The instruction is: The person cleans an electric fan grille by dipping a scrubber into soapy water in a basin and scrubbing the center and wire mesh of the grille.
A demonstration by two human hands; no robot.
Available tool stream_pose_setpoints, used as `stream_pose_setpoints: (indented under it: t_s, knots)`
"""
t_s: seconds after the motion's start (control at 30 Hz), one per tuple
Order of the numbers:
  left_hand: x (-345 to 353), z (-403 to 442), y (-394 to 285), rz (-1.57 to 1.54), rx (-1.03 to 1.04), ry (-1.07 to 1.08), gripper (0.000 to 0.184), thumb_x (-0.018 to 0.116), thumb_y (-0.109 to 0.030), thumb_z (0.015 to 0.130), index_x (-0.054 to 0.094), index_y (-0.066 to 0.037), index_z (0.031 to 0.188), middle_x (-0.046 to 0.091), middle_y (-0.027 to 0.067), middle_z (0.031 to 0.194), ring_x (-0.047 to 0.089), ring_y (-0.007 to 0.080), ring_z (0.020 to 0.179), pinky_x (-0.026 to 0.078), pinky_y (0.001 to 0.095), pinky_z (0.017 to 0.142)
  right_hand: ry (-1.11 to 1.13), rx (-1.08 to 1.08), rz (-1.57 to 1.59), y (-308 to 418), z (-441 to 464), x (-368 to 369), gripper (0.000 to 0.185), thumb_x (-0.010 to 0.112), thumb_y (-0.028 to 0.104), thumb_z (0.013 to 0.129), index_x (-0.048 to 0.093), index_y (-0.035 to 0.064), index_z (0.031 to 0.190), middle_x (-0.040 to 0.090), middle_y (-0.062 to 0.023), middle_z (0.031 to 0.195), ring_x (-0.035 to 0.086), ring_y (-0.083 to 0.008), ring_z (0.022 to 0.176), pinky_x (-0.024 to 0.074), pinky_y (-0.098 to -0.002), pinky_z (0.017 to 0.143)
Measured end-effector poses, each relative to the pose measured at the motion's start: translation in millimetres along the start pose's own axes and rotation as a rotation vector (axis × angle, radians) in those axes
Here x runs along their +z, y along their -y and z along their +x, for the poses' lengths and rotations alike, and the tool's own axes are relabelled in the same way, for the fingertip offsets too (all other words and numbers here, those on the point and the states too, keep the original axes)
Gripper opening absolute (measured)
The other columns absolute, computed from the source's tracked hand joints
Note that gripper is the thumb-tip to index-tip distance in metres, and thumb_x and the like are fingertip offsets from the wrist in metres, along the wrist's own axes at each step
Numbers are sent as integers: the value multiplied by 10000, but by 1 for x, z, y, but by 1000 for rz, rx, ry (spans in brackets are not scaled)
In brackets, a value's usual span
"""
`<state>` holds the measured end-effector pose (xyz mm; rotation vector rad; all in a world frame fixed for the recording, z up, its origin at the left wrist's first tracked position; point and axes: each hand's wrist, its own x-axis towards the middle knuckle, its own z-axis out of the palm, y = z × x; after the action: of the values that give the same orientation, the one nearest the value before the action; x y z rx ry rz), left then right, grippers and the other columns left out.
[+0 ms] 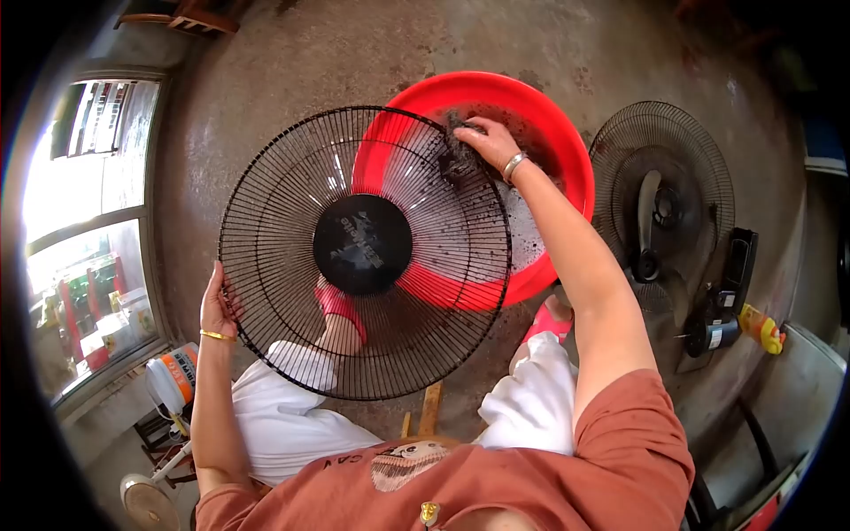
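Observation:
A round black wire fan grille [283, 186] with a dark centre cap is tilted over the basin in front of me. My left hand [219, 305] is closed on its left rim, the fingers going behind the wires. At the upper right of the grille, my right hand [487, 142] presses a dark, ragged scrubbing cloth [459, 166] against the wires; its exact kind is hard to make out. Beneath lies a red plastic basin [580, 177] holding murky, sudsy water with dark specks. The grille hides much of the basin's left side.
Right of the basin, another fan grille [611, 146] lies on the concrete floor with a fan blade [649, 208] on it. A dark fan motor part [708, 334] and a yellow packet [760, 329] are nearby. A white-and-orange bucket [168, 376] stands at lower left, by a glass door [88, 230].

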<state>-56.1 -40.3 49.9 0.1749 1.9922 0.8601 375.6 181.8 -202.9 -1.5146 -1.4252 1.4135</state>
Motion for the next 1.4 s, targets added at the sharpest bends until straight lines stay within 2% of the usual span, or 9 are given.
stream_pose_setpoints:
  t_s: [0.1,0.27,0.4,0.5,0.63,0.8,1.0,1.1,1.4]
  knots:
    - [-6,4,0,-48,61,-13,464,651,-593,830,420,-256,608,298,-114,455,237,51,336,146,218,340,-229,-10,-328,-10,-2,-16,462,675,402,765,658,41,1052,668,-205,1025,623,-343,1014,483,-425,894]
    - [-8,3,4,-137,135,-61,393,650,-525,865,482,-235,662,365,-104,499,253,44,353,169,213,340,39,-97,-998,-60,-34,-31,415,638,300,832,526,131,1194,636,-155,1063,632,-362,983,522,-463,839]
    - [6,-11,4,-153,157,-93,387,643,-513,875,480,-231,665,367,-99,500,255,43,352,171,214,339,-57,81,-888,-49,-32,-36,380,594,263,842,538,183,1210,638,-165,1043,639,-385,937,524,-495,801]
    - [-1,-1,14,-130,184,-62,399,652,-549,847,474,-240,668,464,-90,513,286,42,342,187,207,335,-234,-137,-617,16,-51,-36,336,592,261,823,600,154,1141,633,-163,1043,631,-375,936,517,-455,813]
    - [11,-13,10,-127,219,-106,364,643,-471,888,470,-222,686,356,-97,510,253,34,362,170,210,341,-28,-484,-245,88,-98,10,272,605,247,824,615,129,1068,635,-134,969,635,-345,877,526,-434,765]
    - [16,-17,14,-115,221,-113,379,639,-477,889,454,-220,682,331,-96,512,257,36,375,179,212,351,-9,-515,-354,101,-122,49,175,613,216,809,587,156,971,596,-111,870,631,-348,741,526,-471,654]
    - [14,-16,14,-84,224,-149,419,651,-487,879,422,-208,665,323,-84,520,267,42,382,187,211,355,-221,-271,-641,51,-90,-14,134,608,177,798,616,153,929,608,-112,878,636,-338,735,525,-461,626]
    - [15,-18,17,-97,235,-137,422,648,-486,881,421,-204,664,324,-82,519,274,41,384,192,210,353,-86,-565,-399,91,-119,12,127,625,169,780,608,139,902,582,-104,843,629,-321,731,518,-442,602]
    - [20,-24,7,-83,270,-157,414,670,-461,876,436,-196,660,334,-84,521,275,33,387,195,205,351,3,-966,-744,103,-136,26,213,617,125,763,618,125,976,495,-28,801,572,-186,733,476,-317,546]
